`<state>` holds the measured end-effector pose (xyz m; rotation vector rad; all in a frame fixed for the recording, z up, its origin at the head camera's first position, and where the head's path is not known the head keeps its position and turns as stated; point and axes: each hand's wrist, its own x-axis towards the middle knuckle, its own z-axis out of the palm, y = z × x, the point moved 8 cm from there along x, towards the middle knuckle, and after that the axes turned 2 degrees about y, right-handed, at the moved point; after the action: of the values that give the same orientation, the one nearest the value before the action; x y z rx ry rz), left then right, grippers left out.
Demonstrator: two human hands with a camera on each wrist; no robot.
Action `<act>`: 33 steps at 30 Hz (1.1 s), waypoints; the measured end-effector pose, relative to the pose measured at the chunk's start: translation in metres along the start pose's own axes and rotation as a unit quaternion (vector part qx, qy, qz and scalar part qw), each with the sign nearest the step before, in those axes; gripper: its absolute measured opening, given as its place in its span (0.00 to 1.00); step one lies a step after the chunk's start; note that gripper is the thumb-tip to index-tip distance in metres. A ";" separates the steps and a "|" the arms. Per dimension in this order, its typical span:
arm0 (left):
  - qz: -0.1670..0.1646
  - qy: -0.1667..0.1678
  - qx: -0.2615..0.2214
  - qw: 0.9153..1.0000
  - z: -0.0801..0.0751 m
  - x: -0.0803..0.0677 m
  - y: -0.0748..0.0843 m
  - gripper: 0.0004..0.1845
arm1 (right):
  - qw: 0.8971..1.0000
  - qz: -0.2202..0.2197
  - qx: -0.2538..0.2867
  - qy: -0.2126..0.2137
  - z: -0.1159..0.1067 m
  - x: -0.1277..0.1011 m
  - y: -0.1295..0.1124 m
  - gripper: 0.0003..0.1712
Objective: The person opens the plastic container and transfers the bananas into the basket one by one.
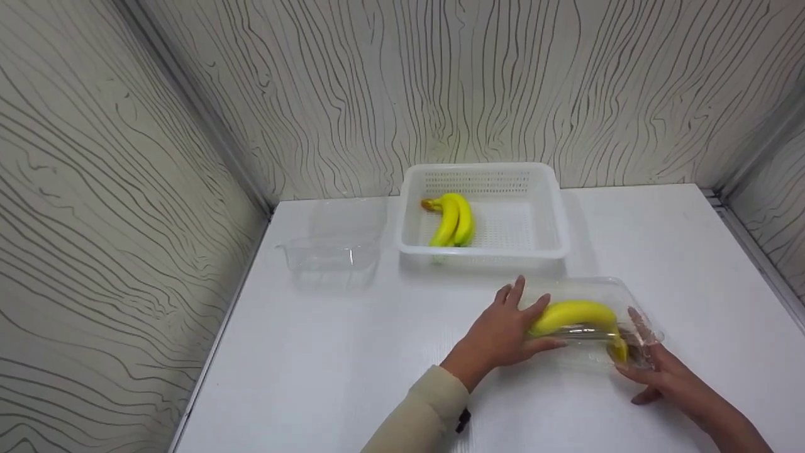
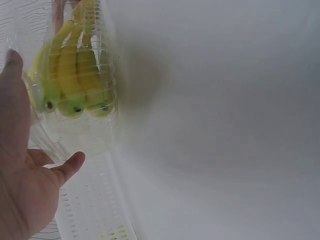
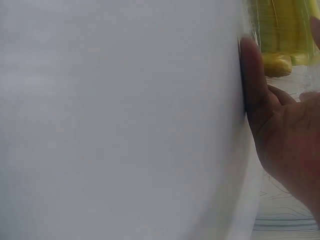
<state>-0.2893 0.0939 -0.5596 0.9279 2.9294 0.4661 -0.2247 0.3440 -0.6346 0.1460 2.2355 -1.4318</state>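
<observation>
Hands, left hand (image 1: 503, 333) and right hand (image 1: 660, 371), cup clear banana box (image 1: 591, 302), fingers straight.

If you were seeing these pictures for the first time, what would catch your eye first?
The yellow bananas inside a clear plastic container at the table's near right, with the left hand and the right hand at its two ends. Behind it stands a white basket with another banana bunch, and an empty clear container lies to the left.
</observation>
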 end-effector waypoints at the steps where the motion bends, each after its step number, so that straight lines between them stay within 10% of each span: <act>1: 0.000 0.000 0.001 1.000 0.000 0.000 0.000 0.43 | 1.000 -0.001 -0.002 0.002 -0.001 0.000 0.000 0.62; 33: -0.036 -0.020 -0.055 0.998 -0.016 0.008 -0.008 0.50 | 1.000 0.017 -0.018 0.003 0.000 0.000 0.003 0.64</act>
<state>-0.3021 0.0883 -0.5466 0.8067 2.8573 0.5903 -0.2241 0.3455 -0.6374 0.1766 2.2506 -1.3750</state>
